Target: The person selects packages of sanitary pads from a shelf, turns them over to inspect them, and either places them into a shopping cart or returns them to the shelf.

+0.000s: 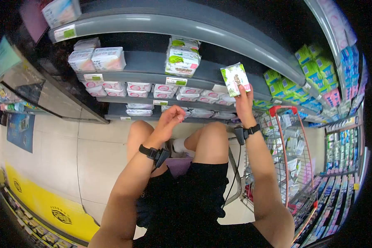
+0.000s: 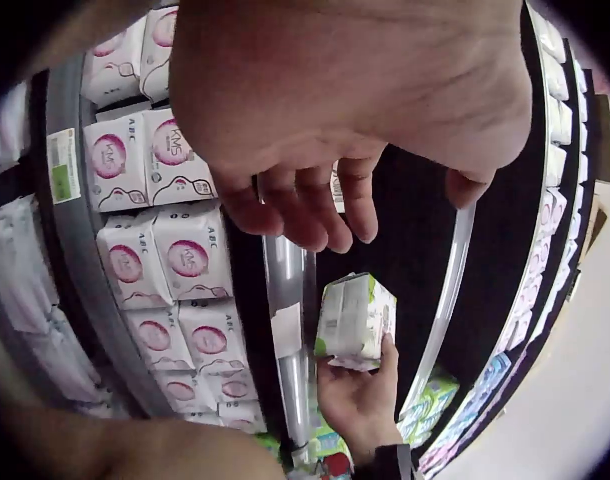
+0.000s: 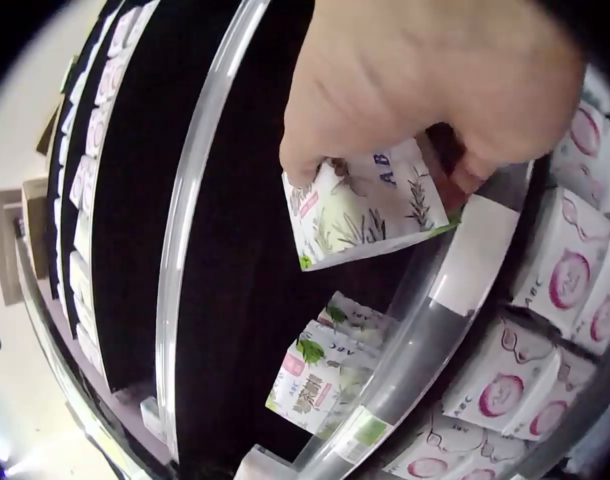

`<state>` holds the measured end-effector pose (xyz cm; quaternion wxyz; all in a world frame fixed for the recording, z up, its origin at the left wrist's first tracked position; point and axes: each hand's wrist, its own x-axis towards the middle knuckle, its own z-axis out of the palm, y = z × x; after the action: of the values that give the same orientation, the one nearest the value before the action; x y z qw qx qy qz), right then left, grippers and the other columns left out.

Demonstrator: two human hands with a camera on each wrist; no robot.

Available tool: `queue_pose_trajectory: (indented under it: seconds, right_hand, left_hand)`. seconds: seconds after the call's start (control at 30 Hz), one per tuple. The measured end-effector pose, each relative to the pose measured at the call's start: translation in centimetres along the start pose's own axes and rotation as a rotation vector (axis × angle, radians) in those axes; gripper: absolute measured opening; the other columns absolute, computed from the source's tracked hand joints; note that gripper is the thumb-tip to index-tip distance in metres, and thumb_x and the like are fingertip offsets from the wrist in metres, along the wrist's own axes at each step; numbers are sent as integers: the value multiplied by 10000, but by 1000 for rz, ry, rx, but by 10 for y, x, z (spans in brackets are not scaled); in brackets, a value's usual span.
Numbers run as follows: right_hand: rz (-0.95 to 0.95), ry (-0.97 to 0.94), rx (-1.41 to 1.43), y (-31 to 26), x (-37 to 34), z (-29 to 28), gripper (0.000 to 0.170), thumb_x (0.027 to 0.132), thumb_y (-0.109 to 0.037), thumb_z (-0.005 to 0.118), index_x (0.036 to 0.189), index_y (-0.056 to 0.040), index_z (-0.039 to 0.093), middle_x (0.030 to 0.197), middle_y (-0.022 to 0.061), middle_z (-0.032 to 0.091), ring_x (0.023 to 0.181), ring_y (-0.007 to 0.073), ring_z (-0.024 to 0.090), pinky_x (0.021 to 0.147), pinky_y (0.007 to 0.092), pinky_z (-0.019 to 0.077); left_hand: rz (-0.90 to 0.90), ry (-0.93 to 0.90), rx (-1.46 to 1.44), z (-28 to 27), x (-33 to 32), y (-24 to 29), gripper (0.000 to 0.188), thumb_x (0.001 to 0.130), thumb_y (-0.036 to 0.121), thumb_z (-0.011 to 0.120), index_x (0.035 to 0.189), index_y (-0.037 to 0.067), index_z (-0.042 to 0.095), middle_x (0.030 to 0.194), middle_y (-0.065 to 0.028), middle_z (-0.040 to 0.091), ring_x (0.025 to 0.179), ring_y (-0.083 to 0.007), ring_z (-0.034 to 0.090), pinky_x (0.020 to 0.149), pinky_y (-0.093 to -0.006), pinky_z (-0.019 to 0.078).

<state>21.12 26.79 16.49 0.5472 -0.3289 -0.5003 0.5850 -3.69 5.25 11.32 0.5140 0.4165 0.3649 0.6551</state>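
A white and green packet (image 1: pixel 234 79) is gripped at its lower edge by my right hand (image 1: pixel 244 105), in front of the shelf edge. In the right wrist view the fingers and thumb pinch the packet (image 3: pixel 365 210) above a stack of similar packets (image 3: pixel 320 375). My left hand (image 1: pixel 169 122) holds nothing and hovers over my knees, its fingers loosely bent; in the left wrist view the left hand (image 2: pixel 335 110) hangs in front of the shelves with the held packet (image 2: pixel 355 320) beyond it.
Shelves carry white and pink packs (image 1: pixel 108 59) at left, green-topped packs (image 1: pixel 182 60) in the middle and green packs (image 1: pixel 316 68) at right. A wire cart (image 1: pixel 286 161) with red trim, holding several packs, stands beside my right arm. Yellow floor graphic (image 1: pixel 49 206) lies at lower left.
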Motion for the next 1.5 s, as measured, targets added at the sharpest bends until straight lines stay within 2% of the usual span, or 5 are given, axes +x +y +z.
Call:
queue_pose_trajectory:
  seconds: [0.37, 0.77, 0.97, 1.17, 1.5]
  right_hand:
    - [-273, -321, -1032, -46, 63, 1, 744, 713, -127, 798, 1323, 3, 392, 1167, 177, 568, 1091, 251, 570, 960, 362, 453]
    - [-418, -246, -1220, -51, 66, 8, 764, 742, -194, 817, 1365, -1, 422, 1262, 200, 488, 1205, 337, 501, 1047, 402, 394]
    - [-95, -516, -786, -32, 77, 9, 669, 848, -125, 723, 1433, -64, 404, 1436, 215, 414, 1341, 341, 420, 1096, 398, 370]
    - [-381, -596, -1134, -28, 84, 18, 526, 926, -87, 614, 1430, -141, 472, 1552, 177, 306, 1434, 296, 309, 1054, 362, 419]
    - [-4, -682, -855, -31, 60, 60, 604, 922, -122, 668, 1463, -178, 407, 1453, 87, 398, 1306, 231, 435, 1019, 394, 470]
  left_hand:
    - [-11, 63, 30, -13, 7, -15, 73, 945, 129, 602, 951, 59, 583, 879, 37, 577, 825, -57, 506, 742, -231, 404]
    - [7, 106, 120, -7, 15, -21, 58, 909, 107, 649, 900, 73, 604, 774, 40, 576, 701, -36, 497, 618, -212, 390]
    - [15, 137, 180, -8, 14, -22, 92, 883, 119, 678, 880, 68, 601, 742, 31, 581, 673, -52, 502, 600, -224, 397]
    - [27, 148, 171, -9, 17, -25, 95, 885, 124, 676, 879, 69, 600, 751, 29, 574, 673, -57, 491, 616, -231, 407]
    - [-29, 150, 174, -7, 22, -25, 100, 895, 134, 670, 886, 61, 601, 754, 19, 589, 685, -62, 504, 624, -236, 418]
